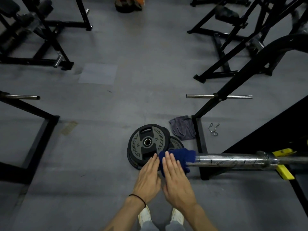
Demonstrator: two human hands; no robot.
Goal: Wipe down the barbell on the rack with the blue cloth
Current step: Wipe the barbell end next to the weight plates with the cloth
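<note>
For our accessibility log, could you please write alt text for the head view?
Both hands, left hand and right hand, press a blue cloth over the end of a chrome barbell. Weight plates lie on the grey floor beyond.

Blue cloth (181, 156), chrome barbell (233, 160), yellow rack hooks (284, 170), black-and-grey plates (147, 144), grey rag (183, 127), grey floor (100, 147), black wristband (138, 198)
</note>
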